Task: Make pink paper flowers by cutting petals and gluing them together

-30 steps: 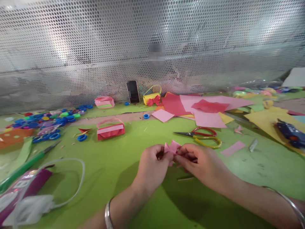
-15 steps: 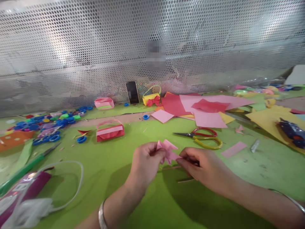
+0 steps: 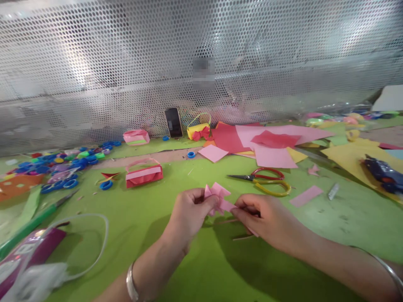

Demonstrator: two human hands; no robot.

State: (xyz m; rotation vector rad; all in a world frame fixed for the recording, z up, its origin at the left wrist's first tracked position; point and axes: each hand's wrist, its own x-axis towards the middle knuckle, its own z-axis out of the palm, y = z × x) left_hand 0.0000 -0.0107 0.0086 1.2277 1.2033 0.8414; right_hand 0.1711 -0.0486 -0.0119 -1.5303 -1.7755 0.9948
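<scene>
Over the green table (image 3: 132,243), a folded pink paper bow (image 3: 222,193) is held between both hands. My left hand (image 3: 190,214) pinches its left side between thumb and fingers. With thumb and forefinger, my right hand (image 3: 264,218) grips the bow's lower right tail. Some of the paper is hidden behind the fingers. Red-and-yellow-handled scissors (image 3: 267,181) lie just beyond my right hand. A small red paper handbag (image 3: 144,176) stands to the left, past my left hand.
Pink and red paper sheets (image 3: 273,157) lie at the back right. A phone (image 3: 173,123) leans on the perforated metal panel (image 3: 141,63) near a yellow paper handbag (image 3: 199,132). Blue rings and coloured bits (image 3: 72,161), a green-handled tool (image 3: 28,230) and a purple device (image 3: 37,256) occupy the left.
The view has shifted slightly, so things sit a little further left. Both hands keep hold of the pink bow; a pink strip edge now shows below my right fingers.
</scene>
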